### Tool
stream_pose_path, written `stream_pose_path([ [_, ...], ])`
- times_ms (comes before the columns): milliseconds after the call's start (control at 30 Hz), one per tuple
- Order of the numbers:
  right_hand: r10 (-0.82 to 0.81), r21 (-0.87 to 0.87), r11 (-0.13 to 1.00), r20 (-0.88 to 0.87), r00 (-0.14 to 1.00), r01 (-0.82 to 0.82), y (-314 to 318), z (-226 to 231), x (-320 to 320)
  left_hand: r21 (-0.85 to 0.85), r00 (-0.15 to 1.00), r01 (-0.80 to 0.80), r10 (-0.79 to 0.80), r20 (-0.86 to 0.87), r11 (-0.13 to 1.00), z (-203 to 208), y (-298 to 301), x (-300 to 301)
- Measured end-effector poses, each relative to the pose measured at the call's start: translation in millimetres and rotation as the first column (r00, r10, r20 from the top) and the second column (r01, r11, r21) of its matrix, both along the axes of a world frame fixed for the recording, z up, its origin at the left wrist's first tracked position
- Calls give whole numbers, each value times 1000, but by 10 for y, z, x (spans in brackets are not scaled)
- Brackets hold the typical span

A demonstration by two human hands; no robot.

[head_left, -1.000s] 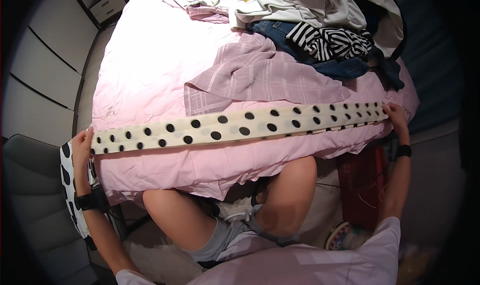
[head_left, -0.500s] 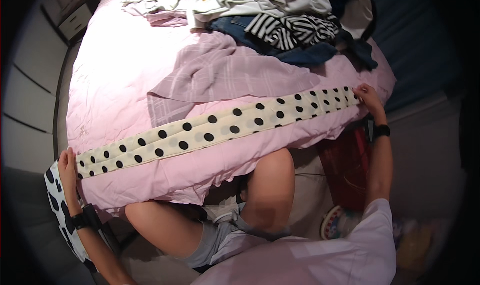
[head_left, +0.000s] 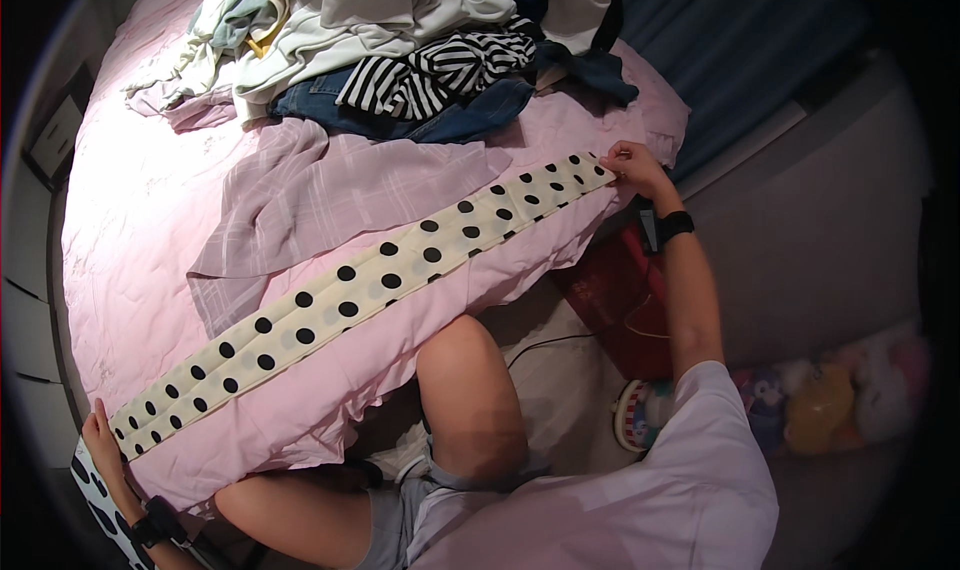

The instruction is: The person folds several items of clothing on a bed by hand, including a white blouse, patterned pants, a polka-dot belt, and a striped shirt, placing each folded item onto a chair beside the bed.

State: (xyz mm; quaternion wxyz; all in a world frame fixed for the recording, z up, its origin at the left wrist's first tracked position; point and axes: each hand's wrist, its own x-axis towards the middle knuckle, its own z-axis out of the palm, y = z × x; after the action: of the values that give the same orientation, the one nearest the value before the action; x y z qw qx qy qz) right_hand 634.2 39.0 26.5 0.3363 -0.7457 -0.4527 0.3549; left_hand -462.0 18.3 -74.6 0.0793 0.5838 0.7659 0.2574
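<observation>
A long, flat strip of cream cloth with black polka dots, like a folded scarf, lies slantwise along the near edge of the bed. Its far right end is pinched between the fingers and thumb of my right hand. At the near left end my left hand grips the corner, its fingertips partly hidden. Between my hands the cloth looks smooth and fairly straight. Just beyond it is a crumpled mauve checked cloth, which the strip partly overlaps.
A pink quilt covers the bed. Heaped clothes include a striped black-and-white garment, jeans and a white garment. Below the right side are a red bag-like object and a cable. Plush-looking toys sit at right.
The whole view has shifted and turned, so bed and clothes appear farther left and the dotted cloth slants more steeply. Both hands stay at its ends.
</observation>
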Motion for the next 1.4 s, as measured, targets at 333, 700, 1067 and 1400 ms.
stream_pose_path([
  [333, -56, -69, 996, -55, 997, 52, -22, 16, 0, 12, 985, -26, 28, -172, 1000, 99, -45, 274],
  [700, -88, 87, 991, -185, 979, 105, -108, -41, 241, -33, 998, 5, -3, 61, 999, 242, -177, 207],
  [1067, 31, -18, 999, 18, 999, -30, -62, -80, 447, 111, 864, 154, -80, -497, 982, 1214, -675, 2482],
  [1400, 275, 391, 897, -133, 952, -205, -130, 1480, -848, 140, 608, 748, -755, 247, 648, 1573, -1060, 4212],
])
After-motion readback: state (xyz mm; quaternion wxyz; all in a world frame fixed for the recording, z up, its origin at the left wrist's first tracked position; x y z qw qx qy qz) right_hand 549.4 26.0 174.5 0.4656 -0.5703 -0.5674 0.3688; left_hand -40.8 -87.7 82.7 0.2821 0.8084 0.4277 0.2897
